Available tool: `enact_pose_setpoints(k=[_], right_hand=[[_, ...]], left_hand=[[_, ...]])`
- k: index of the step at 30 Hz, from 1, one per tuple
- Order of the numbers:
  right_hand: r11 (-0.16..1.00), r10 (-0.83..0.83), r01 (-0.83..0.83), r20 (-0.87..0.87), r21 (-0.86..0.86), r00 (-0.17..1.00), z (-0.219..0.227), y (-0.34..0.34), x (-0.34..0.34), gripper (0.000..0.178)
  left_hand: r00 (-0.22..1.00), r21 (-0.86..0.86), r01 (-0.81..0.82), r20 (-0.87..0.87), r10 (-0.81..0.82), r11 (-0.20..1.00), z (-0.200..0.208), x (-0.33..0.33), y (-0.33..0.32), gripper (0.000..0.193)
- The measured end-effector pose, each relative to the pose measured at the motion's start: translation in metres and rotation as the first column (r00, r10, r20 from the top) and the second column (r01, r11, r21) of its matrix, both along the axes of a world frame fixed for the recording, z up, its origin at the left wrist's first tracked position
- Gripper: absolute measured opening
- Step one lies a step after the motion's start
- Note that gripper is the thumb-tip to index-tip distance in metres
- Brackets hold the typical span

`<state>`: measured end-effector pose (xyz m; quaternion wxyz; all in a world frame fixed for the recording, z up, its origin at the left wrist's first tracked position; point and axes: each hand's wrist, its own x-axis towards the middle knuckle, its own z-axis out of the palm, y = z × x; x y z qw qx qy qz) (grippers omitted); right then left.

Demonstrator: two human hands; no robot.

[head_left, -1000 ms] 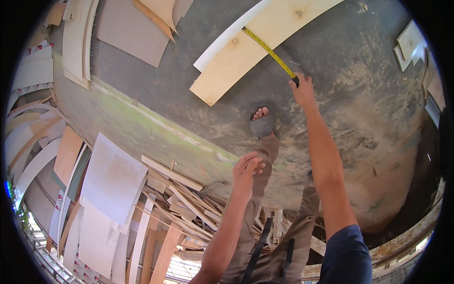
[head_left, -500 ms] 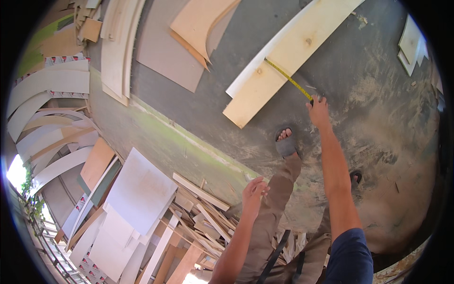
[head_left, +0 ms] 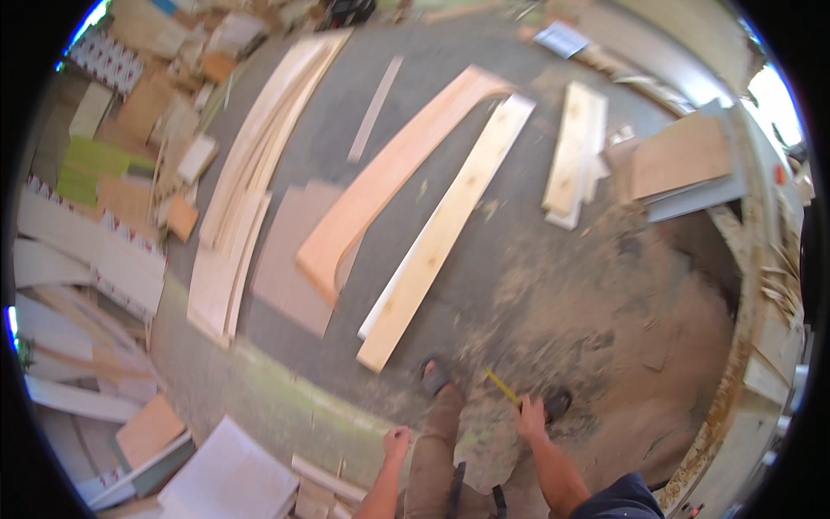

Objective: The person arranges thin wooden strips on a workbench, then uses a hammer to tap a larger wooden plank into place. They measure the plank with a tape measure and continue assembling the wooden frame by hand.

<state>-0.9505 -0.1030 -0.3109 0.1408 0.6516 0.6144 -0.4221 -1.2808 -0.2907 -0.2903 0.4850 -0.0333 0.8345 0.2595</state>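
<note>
While the right hand grasps the tape, its short yellow blade pointing ahead and left over dusty floor, the left hand hangs beside the left leg, fingers curled; I cannot tell whether it holds anything. Past the blade's tip lies the plank, floor spreading from its right edge toward short boards; its left edge runs near a curved board.

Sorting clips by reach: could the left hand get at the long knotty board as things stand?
Probably, with a bend or step: only floor shows between the left hand and the board's near end.
</note>
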Motion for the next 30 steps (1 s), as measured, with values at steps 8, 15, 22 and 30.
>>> enact_pose_setpoints(k=[8, 15, 22, 30], right_hand=[[0.881, -0.4, 0.403, -0.065, 0.248, 0.914, 0.232, -0.029, 0.238, 0.042], [0.561, -0.465, 0.561, -0.329, 0.609, 0.822, 0.371, -0.031, 0.363, 0.033], [0.273, -0.628, 0.718, -0.446, 0.64, 0.637, 0.407, -0.058, 0.449, 0.031], [-0.012, -0.843, 0.662, -0.364, 0.75, 0.396, 0.39, -0.035, 0.576, 0.027]], left_hand=[[0.864, 0.49, 0.415, 0.052, -0.5, 0.767, 0.093, 0.189, 0.212, 0.027], [0.452, 0.854, 0.462, 0.007, -0.892, 0.241, 0.329, 0.499, 0.312, 0.024], [0.266, 0.941, 0.335, -0.044, -0.963, 0.049, 0.383, 0.653, 0.332, 0.009], [0.078, 0.921, 0.372, -0.153, -0.985, -0.113, 0.385, 0.83, 0.441, 0.039]])
